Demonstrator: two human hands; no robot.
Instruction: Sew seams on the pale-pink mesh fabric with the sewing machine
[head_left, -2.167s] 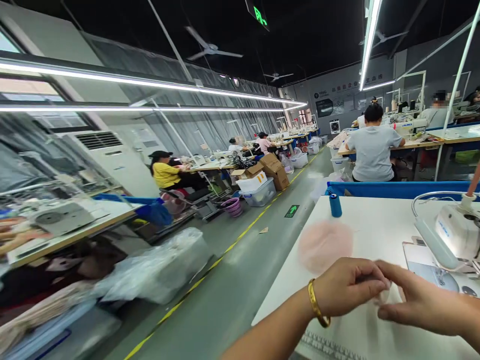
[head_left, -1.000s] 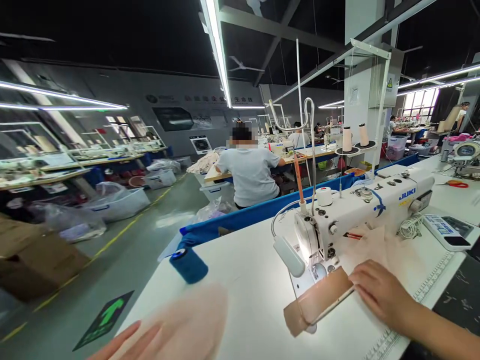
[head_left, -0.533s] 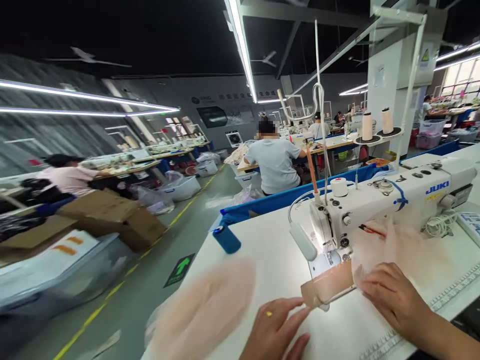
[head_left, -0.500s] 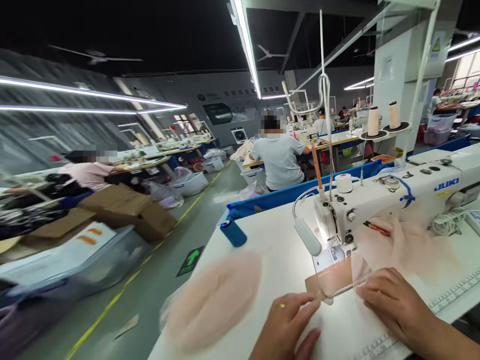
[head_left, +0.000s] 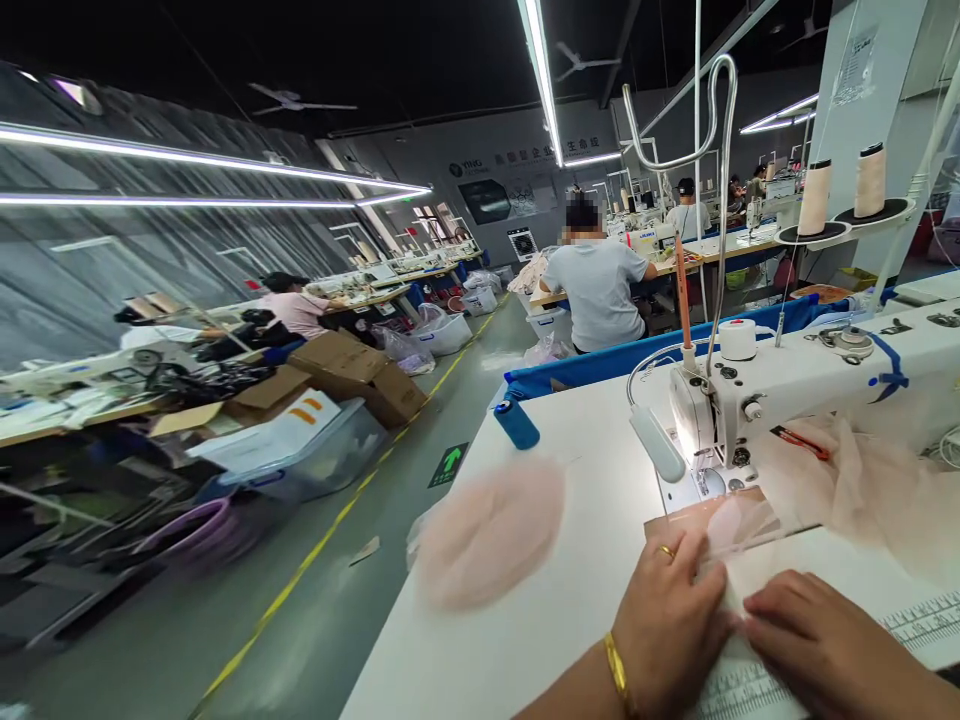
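Observation:
My left hand (head_left: 670,622), with a gold ring and bangle, lies on the white sewing table (head_left: 570,600), fingers curled down onto sheer pale pink fabric (head_left: 739,520) in front of the needle. My right hand (head_left: 814,640) presses flat on the same fabric just to its right, fingers together. The white sewing machine (head_left: 787,390) stands right behind both hands, its lamp lit over the fabric. More pink mesh (head_left: 862,480) is bunched under the machine arm.
A round pink fabric pile (head_left: 487,535) and a blue thread spool (head_left: 516,425) lie to the left on the table. A person in a grey shirt (head_left: 596,290) sits ahead. Boxes and bins (head_left: 330,385) line the aisle at left.
My left hand has come forward onto the fabric beside my right hand. Both hands sit closer together before the needle. The view has swung a little to the left.

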